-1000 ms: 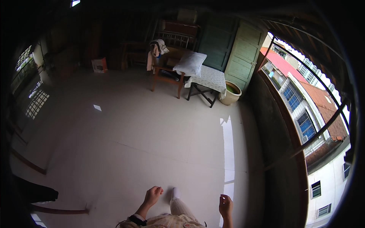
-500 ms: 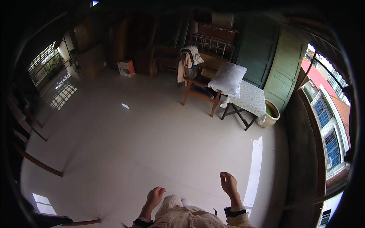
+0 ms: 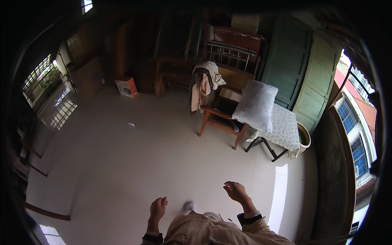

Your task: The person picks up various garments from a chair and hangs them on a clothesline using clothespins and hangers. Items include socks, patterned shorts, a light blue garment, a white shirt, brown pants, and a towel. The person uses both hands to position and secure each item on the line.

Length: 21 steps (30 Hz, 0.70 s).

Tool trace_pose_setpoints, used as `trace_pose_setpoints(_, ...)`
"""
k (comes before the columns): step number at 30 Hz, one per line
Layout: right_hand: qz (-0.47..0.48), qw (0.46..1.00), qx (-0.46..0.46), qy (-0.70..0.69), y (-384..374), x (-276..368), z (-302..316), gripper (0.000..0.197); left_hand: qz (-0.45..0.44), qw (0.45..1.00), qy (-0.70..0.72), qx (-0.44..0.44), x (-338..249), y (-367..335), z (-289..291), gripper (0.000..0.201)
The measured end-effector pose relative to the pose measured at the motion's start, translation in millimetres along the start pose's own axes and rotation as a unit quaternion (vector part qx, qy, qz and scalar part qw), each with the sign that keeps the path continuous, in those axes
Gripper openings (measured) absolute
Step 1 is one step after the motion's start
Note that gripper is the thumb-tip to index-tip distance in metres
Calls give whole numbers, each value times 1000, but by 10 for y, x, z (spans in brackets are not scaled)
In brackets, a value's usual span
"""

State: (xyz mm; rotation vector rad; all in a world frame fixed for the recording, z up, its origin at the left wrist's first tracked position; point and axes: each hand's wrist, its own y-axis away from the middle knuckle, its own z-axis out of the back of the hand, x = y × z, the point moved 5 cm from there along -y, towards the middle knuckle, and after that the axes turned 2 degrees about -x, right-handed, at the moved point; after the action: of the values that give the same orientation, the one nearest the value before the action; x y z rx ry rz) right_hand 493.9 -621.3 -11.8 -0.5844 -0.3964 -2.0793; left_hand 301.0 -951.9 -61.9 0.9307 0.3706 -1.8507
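Observation:
Both hands are held up over the pale tiled floor [image 3: 134,163], apart from each other and touching nothing. My left hand [image 3: 158,208] is loosely curled with its fingers together, and nothing shows in it. My right hand [image 3: 236,191] is bent at the wrist toward the middle, its fingers a little apart and holding nothing. Ahead and to the right stands a wooden armchair [image 3: 220,118]. A white pillow [image 3: 256,105] leans on its right arm and over a small folding table with a patterned cloth [image 3: 283,127]. Clothes [image 3: 201,87] hang over the chair's left side.
A large pot [image 3: 304,139] stands behind the table, by green doors [image 3: 286,61]. A red and white box [image 3: 126,86] sits on the floor farther left. Dark wooden furniture lines the back. A curved wooden leg [image 3: 49,212] juts in at left; a low wall [image 3: 332,171] runs along the right.
The chair, pillow and table appear nearer and lower as I move forward. My right hand has shifted left and its wrist has bent inward; my left hand has moved slightly left.

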Motion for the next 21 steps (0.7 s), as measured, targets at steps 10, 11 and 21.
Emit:
trace_pose_setpoints(10,-125,985,-84,-84,-2728,-1168,363,21,-192,975,14,106,-1796,-3059,-382,23)
trace_pose_setpoints(11,-111,984,-103,-93,-3156,-1302,417,22,-205,972,20,113,-1928,-3368,-466,25)
trace_pose_setpoints(21,-146,972,-175,-56,-7611,-2194,1358,61,-336,940,-12,56,-3803,-6613,-1255,27)
